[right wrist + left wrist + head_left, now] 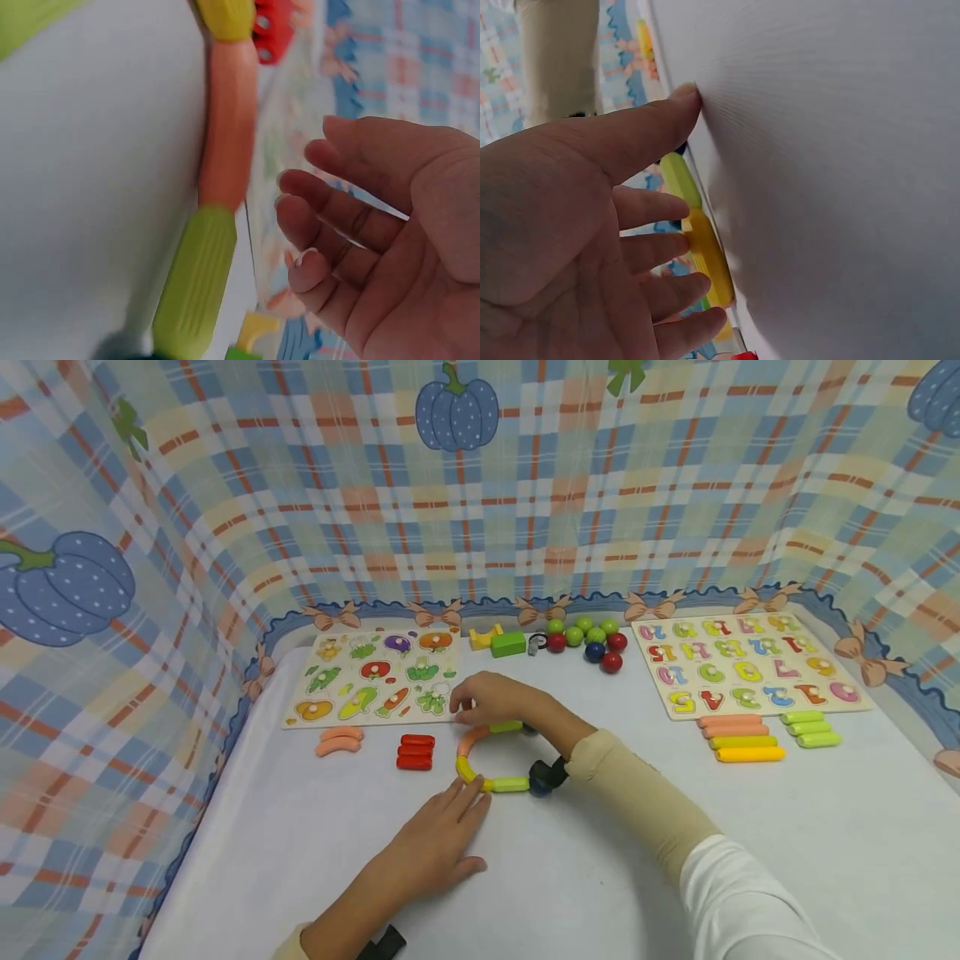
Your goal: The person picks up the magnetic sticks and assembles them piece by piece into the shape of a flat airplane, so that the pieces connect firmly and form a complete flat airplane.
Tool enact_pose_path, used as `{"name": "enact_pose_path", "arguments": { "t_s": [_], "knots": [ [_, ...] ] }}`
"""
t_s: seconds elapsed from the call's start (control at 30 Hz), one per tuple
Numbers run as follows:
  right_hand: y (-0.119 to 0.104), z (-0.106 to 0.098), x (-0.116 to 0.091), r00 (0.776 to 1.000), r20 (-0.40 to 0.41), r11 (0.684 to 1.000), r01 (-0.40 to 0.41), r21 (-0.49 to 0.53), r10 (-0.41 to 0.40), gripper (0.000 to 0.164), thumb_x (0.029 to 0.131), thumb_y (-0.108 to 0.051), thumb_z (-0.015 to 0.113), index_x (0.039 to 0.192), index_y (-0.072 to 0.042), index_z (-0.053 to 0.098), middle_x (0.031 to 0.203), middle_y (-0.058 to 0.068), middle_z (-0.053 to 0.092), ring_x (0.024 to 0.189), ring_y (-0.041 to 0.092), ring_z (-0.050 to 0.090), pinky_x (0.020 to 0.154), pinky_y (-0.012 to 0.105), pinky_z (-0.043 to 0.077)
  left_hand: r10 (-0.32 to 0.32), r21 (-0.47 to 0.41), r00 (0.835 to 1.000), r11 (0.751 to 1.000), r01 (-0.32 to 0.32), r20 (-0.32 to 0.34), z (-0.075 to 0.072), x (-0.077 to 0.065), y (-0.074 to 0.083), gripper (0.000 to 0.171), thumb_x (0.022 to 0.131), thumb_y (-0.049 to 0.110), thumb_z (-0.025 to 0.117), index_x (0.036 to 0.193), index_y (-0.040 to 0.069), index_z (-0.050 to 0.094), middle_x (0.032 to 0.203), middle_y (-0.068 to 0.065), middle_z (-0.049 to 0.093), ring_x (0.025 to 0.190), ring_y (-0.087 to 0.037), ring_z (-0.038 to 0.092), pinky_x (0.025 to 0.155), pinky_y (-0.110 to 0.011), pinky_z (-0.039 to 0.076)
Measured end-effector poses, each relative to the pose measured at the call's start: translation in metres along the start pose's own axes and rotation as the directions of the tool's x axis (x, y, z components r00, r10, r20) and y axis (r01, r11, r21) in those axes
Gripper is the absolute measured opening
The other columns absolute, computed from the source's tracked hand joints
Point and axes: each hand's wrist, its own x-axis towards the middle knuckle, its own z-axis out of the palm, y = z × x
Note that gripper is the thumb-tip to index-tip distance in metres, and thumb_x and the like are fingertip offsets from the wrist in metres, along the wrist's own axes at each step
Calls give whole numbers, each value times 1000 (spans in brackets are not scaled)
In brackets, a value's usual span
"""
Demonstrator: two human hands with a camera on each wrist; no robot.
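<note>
A C-shaped row of toy pieces lies on the white table: a light green stick [511,784], a yellow curved piece [467,768], an orange curved piece [230,124] and another light green stick [196,281]. My left hand [438,839] lies palm down with straight fingers, fingertips right at the yellow piece [711,259]. In the head view, my right hand [498,697] hovers over the row's far side, by the vegetable board's corner. Its fingers are loosely bent with nothing between them, apart from the orange piece in the right wrist view.
Behind are a vegetable puzzle board [300,697], a green block [508,644], several green balls [584,624] and red balls [611,662]. Red sticks [415,752] and orange curved pieces [339,742] lie left. A number board [678,710] and coloured sticks [750,754] lie right.
</note>
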Motion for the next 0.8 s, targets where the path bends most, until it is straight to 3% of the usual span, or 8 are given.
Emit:
{"name": "enact_pose_path", "arguments": {
  "t_s": [0.17, 0.33, 0.57, 0.8],
  "knots": [
    [-24, 16, 32, 996, 78, 994, 55, -99, -48, 16, 87, -22, 59, 98, -14, 67, 82, -7, 59, 75, 10, 50, 69, 21, 42, 28, 4, 999, 1000, -28, -33, 2, -1, 1, 76, 81, 47, 61, 140, 8, 32, 149, -12, 12, 133, -31, 15, 102, -42, 25],
    [-40, 26, 48, 994, 105, 988, 41, -147, -26, 15, 87, -22, 60, 99, -15, 65, 80, -8, 57, 74, 10, 50, 68, 20, 42, 44, 18, 998, 999, -43, -40, 2, -1, 0, 74, 82, 47, 60, 138, 8, 35, 148, -12, 14, 133, -31, 17, 102, -42, 25],
    [-54, 34, 56, 992, 121, 972, 8, -234, 21, 22, 86, -17, 61, 108, -16, 63, 92, -6, 59, 81, 10, 50, 76, 22, 42, 61, 10, 997, 998, -61, -46, 2, -2, -1, 71, 82, 47, 60, 137, 8, 37, 148, -13, 15, 132, -32, 17, 102, -43, 25],
    [-48, 33, 48, 990, 127, 973, -34, -228, 64, 36, 83, -18, 65, 119, -21, 59, 105, -4, 57, 91, 11, 48, 83, 27, 42, 52, 1, 998, 999, -52, -29, 2, -1, -2, 71, 82, 47, 60, 138, 10, 36, 148, -12, 14, 133, -32, 16, 101, -44, 26]
  ]
}}
